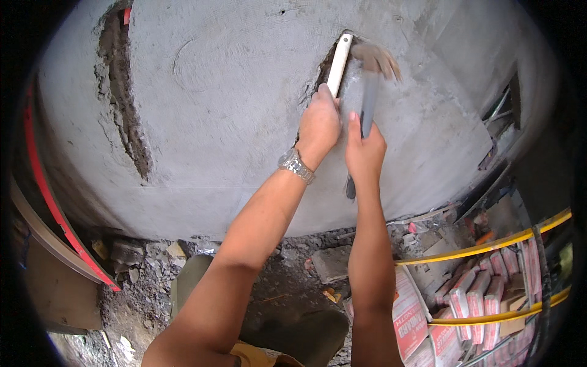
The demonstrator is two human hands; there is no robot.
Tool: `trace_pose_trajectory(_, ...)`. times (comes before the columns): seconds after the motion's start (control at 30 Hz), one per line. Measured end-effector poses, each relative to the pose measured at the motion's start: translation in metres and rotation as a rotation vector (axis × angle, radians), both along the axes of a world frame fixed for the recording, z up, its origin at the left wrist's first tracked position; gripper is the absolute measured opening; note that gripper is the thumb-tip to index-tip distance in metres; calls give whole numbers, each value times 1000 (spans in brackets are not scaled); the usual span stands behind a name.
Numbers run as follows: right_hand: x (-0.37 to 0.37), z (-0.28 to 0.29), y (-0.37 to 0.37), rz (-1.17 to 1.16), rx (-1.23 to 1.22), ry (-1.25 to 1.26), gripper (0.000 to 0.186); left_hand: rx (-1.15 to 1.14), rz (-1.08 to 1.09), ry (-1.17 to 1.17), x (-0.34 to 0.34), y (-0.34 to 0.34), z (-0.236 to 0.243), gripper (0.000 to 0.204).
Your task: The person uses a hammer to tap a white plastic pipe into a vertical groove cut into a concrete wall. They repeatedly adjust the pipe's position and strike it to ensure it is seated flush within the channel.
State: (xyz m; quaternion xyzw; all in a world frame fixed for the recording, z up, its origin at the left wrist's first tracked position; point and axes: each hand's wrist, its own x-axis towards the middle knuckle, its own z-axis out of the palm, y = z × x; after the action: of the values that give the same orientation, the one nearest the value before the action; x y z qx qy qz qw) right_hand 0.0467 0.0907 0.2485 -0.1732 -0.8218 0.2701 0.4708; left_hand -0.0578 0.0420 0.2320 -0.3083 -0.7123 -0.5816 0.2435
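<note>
My left hand [319, 125], with a metal-band watch [296, 166] on its wrist, is closed around a slim white bar [340, 64]. A small dark hole shows near the bar's top end. The bar lies along a rough slot [324, 70] cut in the grey wall; its lower part is hidden in my fist. Just to the right, my right hand [365, 153] grips a claw hammer [370, 98] by its grey and black handle, thumb laid along it. The hammer's head is smeared by motion and appears beside the bar's upper end; whether they touch I cannot tell.
A longer jagged groove [122, 92] runs down the wall at left, near a red bar [52, 202]. Rubble [150, 263] covers the ground below. Yellow rails [477, 248] and red-and-white bags [483, 293] stand at lower right. An opening [504, 107] breaks the wall at right.
</note>
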Motion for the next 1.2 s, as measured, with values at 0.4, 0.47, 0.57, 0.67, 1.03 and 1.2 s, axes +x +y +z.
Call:
trace_pose_trajectory(0.4, -9, -63, 52, -74, -214, -8, 42, 68, 73, 33, 0, 20, -12, 23)
trace_pose_trajectory(0.47, -4, -62, 52, -41, -182, 13, 43, 33, 83, 67, 4, 11, -7, 24)
trace_pose_trajectory(0.57, 5, -53, 50, -28, -273, -38, 44, -5, 42, 74, 0, 1, -4, 25)
trace_pose_trajectory(0.67, 3, -50, 45, -32, -318, -43, 44, -9, 56, 65, 0, 7, -9, 27)
trace_pose_trajectory(1.03, 5, -85, 80, 227, -301, 240, 42, -135, -189, 80, 95, -13, -18, 27)
trace_pose_trajectory(1.2, 27, -47, 31, 75, -497, -106, 46, 1, -68, 40, 76, -50, -73, 29)
